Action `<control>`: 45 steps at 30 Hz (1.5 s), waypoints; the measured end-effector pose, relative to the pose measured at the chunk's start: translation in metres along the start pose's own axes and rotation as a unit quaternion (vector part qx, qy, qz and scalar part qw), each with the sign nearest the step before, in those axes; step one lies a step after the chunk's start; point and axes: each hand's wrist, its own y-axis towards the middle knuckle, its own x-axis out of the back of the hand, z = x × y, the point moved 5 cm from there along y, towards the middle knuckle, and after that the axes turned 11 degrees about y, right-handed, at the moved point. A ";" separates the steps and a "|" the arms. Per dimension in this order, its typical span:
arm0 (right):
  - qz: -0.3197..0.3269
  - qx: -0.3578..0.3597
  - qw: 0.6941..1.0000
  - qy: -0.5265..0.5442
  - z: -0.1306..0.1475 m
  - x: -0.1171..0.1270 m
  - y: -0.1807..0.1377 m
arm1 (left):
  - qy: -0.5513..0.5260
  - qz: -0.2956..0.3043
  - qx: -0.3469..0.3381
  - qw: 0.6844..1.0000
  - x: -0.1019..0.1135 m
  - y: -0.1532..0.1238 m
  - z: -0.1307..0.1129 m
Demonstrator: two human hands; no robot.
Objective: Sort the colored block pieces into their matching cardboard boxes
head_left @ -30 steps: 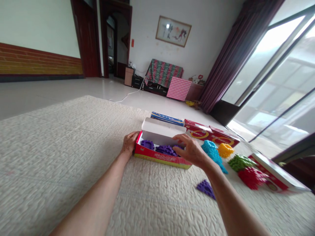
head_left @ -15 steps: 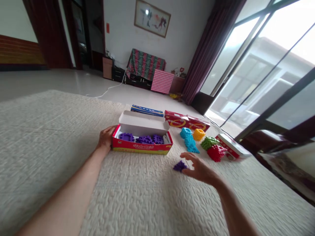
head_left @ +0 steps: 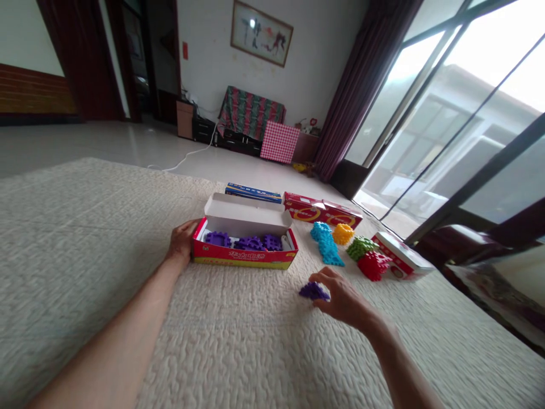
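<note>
The open red and yellow cardboard box (head_left: 244, 257) stands on the pale quilted cover with its white lid flap raised. Several purple interlocking plastic blocks (head_left: 250, 243) lie inside it. My left hand (head_left: 182, 241) grips the box's left end, its fingertips hidden behind the wall. In front of the box's right corner, a loose purple block (head_left: 313, 291) rests on the cover. My right hand (head_left: 338, 295) curves around that block's right side, thumb below and fingers above, still spread apart. Whether the fingertips touch the block, I cannot tell.
Light-blue blocks (head_left: 327, 244), a yellow block (head_left: 343, 233), green blocks (head_left: 361, 247) and red blocks (head_left: 373, 265) sit to the right, beside a white and red box (head_left: 404, 255). Behind are a blue box (head_left: 253, 193) and red boxes (head_left: 321, 210).
My right hand has come slightly lower and closer around the loose purple block, with its fingers a little nearer together. The left hand keeps its hold on the box.
</note>
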 end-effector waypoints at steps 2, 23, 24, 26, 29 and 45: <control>0.009 -0.004 1.000 0.007 0.002 -0.001 -0.001 | 0.001 0.002 0.000 1.000 0.000 0.000 0.000; -0.040 0.002 0.995 0.092 0.003 0.019 0.014 | 0.001 0.004 0.006 1.000 0.001 0.002 0.005; -0.062 0.013 0.993 0.103 0.011 0.028 0.021 | 0.000 0.005 0.008 1.000 0.001 0.002 0.006; -0.100 0.042 0.988 0.108 0.029 0.043 0.042 | 0.003 0.006 0.009 1.000 0.001 0.002 0.006; -0.116 0.091 0.984 0.096 0.056 0.051 0.081 | 0.014 0.005 0.000 1.000 0.001 0.001 0.002; -0.171 0.102 0.979 0.043 0.053 0.050 0.094 | 0.030 0.006 -0.014 0.999 0.002 0.002 0.002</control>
